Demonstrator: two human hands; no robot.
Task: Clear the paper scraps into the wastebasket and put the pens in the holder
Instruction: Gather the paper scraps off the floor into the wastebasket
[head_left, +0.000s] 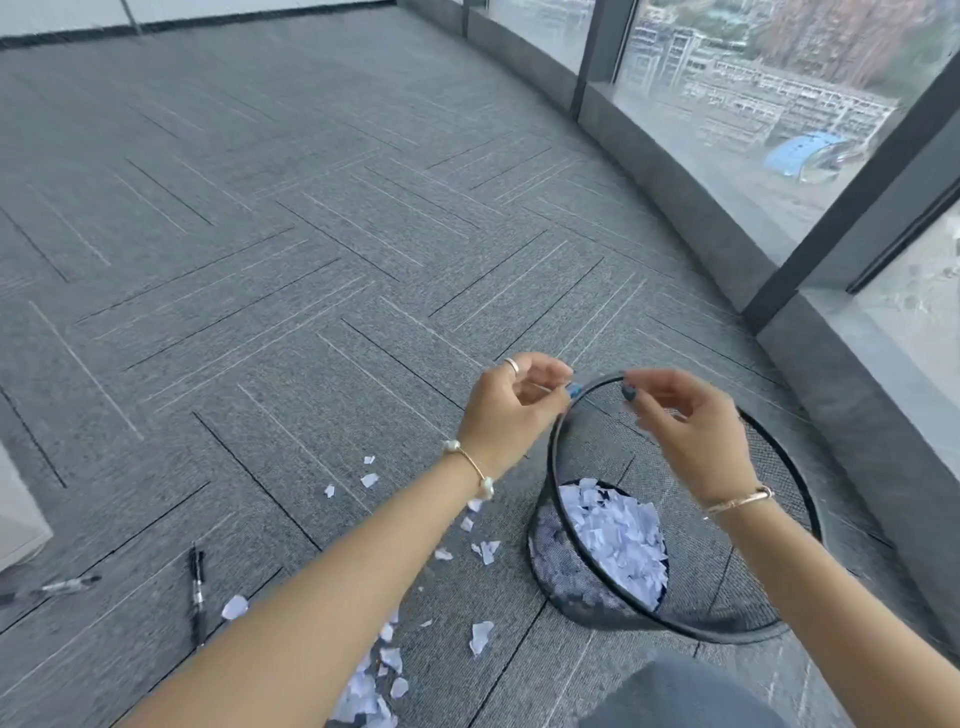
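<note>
My black mesh wastebasket (582, 587) holds white scraps (618, 540); more scraps (480, 636) and 2 black pens (197, 587) lie on carpet.

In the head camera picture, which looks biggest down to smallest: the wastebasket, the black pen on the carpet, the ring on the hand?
1. wastebasket, largest by far.
2. black pen, long but thin.
3. ring on the left hand, smallest.

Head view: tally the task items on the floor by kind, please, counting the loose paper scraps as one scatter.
Pens: 2
Wastebasket: 1
Scatter of paper scraps: 1
Pen holder: 0 in view
Total: 4
</note>
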